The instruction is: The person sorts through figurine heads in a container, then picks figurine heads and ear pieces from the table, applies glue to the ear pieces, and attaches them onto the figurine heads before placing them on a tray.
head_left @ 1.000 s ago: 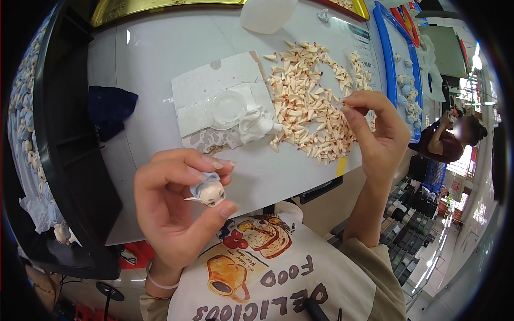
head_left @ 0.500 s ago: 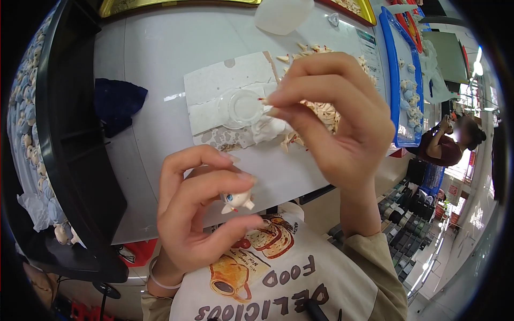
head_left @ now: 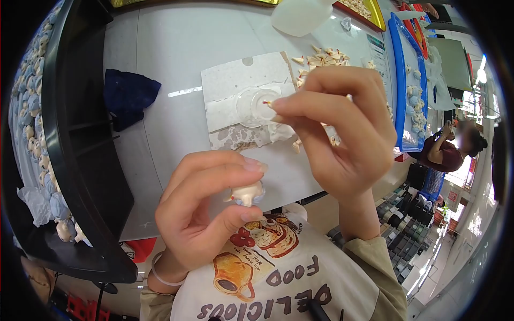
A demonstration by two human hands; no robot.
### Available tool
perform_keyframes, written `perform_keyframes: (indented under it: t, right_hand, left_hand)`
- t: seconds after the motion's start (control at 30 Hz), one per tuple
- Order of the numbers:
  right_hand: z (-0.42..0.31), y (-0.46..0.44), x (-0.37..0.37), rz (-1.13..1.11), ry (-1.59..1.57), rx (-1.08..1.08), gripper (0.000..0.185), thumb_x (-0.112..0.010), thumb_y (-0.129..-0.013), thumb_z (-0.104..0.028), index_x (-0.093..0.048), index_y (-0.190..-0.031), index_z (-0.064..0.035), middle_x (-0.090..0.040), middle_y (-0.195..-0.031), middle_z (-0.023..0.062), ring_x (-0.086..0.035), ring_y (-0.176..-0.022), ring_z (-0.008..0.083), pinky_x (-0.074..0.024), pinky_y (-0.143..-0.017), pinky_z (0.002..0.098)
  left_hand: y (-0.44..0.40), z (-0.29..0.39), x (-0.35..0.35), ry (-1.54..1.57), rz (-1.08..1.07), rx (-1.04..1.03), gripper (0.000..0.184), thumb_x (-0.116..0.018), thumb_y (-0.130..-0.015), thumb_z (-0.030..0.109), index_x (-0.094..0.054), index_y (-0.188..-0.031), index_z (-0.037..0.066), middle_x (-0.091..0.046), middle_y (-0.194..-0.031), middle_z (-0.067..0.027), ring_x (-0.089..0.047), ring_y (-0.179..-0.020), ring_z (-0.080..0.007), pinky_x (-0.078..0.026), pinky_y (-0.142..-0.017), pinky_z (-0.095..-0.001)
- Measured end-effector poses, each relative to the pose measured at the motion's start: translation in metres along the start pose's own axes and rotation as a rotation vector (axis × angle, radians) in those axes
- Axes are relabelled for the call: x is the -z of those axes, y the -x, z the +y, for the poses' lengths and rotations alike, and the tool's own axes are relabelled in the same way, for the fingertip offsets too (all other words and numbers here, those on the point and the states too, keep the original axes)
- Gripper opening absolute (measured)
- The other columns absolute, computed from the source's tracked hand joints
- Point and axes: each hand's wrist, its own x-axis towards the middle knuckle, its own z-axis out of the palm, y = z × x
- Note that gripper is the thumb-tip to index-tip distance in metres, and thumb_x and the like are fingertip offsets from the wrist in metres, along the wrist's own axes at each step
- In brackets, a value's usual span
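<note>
My left hand [head_left: 206,206] pinches a small doll head [head_left: 247,193], cream and pale blue, between thumb and fingers. Up and to the right, my right hand [head_left: 342,128] holds a tiny cream piece with a red tip [head_left: 269,102] at its fingertips. Behind those fingertips lies a round clear dish [head_left: 249,107] on a worn white board [head_left: 230,88], with crumpled white material [head_left: 281,132] beside it. A pile of pointed cream pieces [head_left: 326,58] is partly hidden by my right hand.
A dark blue cloth [head_left: 128,96] lies at the left, near a black rack [head_left: 80,134] of doll heads. At the right stands a blue tray [head_left: 399,80] with more heads. A translucent white container [head_left: 301,16] is at the back. Another person [head_left: 447,150] is at far right.
My right hand has come from the pile to above the dish, carrying a red-tipped piece. My left hand has shifted slightly right and turned the doll head, so its face no longer shows.
</note>
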Motion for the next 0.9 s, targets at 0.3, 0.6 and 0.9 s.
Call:
perform_keyframes:
  t: [0.3, 0.6, 0.9]
  right_hand:
    - [-0.036, 0.023, 0.009, -0.049, -0.494, -0.290, 0.015, -0.070, -0.073, -0.003, -0.061, -0.084, -0.0038, -0.050, -0.083, 0.0089, -0.049, -0.070, 0.0129, -0.0398, -0.061, 0.0208]
    - [-0.043, 0.030, 0.004, -0.081, -0.633, -0.480, 0.015, -0.070, -0.071, 0.001, -0.063, -0.083, -0.0035, -0.053, -0.084, 0.0091, -0.050, -0.074, 0.0139, -0.0388, -0.065, 0.0237]
    - [-0.035, 0.024, 0.005, -0.110, -0.439, -0.323, 0.017, -0.074, -0.062, -0.004, -0.068, -0.078, -0.0072, -0.057, -0.076, 0.0028, -0.048, -0.069, 0.0152, -0.0359, -0.061, 0.0262]
  left_hand:
    - [0.001, -0.003, -0.005, 0.276, 0.081, 0.000, 0.037, -0.068, -0.076, -0.003, -0.051, -0.109, -0.007, -0.048, -0.110, -0.0175, -0.056, -0.102, -0.0231, -0.050, -0.088, -0.0300]
    - [0.002, -0.001, -0.002, 0.131, 0.056, 0.008, 0.041, -0.072, -0.073, 0.000, -0.053, -0.108, -0.008, -0.049, -0.109, -0.0163, -0.056, -0.100, -0.0206, -0.050, -0.086, -0.0286]
    - [0.002, 0.001, -0.003, 0.137, 0.081, 0.066, 0.040, -0.074, -0.071, 0.002, -0.057, -0.105, -0.008, -0.052, -0.107, -0.0160, -0.057, -0.099, -0.0200, -0.051, -0.083, -0.0274]
